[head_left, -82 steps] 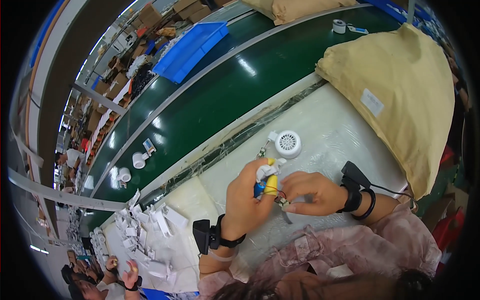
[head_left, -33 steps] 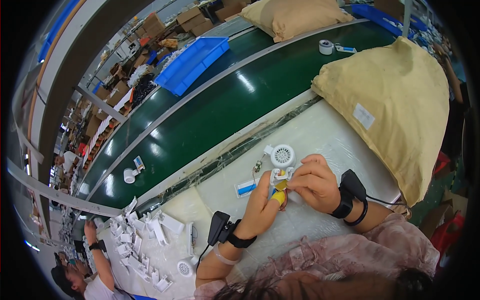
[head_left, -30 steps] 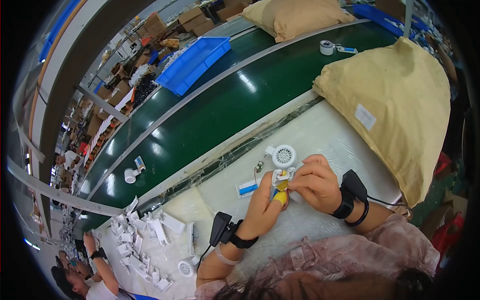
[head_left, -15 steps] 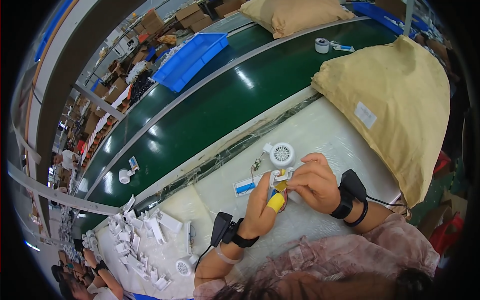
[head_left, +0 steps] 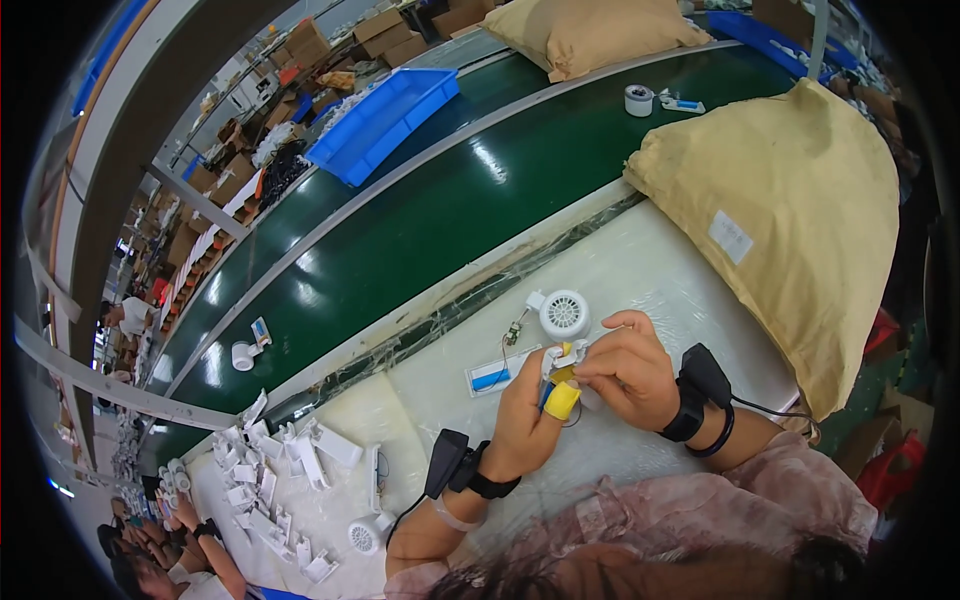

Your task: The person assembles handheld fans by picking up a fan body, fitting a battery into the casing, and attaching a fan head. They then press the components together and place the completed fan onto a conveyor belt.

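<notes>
Close together over the plastic-covered table, my left hand point(head_left: 522, 425) and my right hand point(head_left: 632, 378) both grip a small white plastic part point(head_left: 552, 360) with yellow on it. Yellow wrapping point(head_left: 562, 400) covers the left thumb. The right fingertips are pinched on the part's right side, and fingers hide much of it. Just beyond lies a white round fan head point(head_left: 565, 315) with a slotted grille. Thin wires and a small circuit board point(head_left: 513, 335) lie beside it. A white housing with a blue cell point(head_left: 491, 380) rests left of my hands.
White plastic pieces point(head_left: 265, 480) lie heaped at left, near another fan head point(head_left: 365, 537). Beyond the table runs a green conveyor point(head_left: 430, 210) carrying fan units point(head_left: 243, 355). A blue bin point(head_left: 385, 125) stands behind. At right bulges a large tan sack point(head_left: 780, 210). Co-workers point(head_left: 190, 550) sit lower left.
My left thumb has shifted slightly right and up against the white part. Both hands stay in nearly the same place. The fan units on the conveyor have moved slightly left.
</notes>
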{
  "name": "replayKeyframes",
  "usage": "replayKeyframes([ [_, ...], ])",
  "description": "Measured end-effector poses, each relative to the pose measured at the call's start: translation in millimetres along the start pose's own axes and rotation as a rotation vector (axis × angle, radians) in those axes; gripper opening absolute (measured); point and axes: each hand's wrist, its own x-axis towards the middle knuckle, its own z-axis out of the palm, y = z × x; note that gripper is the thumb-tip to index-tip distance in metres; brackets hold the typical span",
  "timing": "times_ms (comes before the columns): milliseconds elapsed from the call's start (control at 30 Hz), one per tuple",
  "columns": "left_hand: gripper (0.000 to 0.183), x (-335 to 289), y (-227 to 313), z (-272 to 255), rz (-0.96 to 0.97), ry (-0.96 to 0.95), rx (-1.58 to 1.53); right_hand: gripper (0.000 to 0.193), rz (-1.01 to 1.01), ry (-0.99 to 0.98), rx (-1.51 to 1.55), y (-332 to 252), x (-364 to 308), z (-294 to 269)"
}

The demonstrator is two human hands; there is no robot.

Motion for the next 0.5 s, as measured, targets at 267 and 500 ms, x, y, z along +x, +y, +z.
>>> replayKeyframes([
  [267, 0.038, 1.0, -4.6, -0.6, 0.078, -0.014, -0.030, 0.020, 0.015, 0.005, 0.007, -2.6, 0.7, 2.8],
  [500, 0.036, 1.7, -0.4, 1.4, 0.084, 0.007, 0.008, 0.020, 0.021, -0.002, 0.000, -4.2, -0.1, 2.0],
])
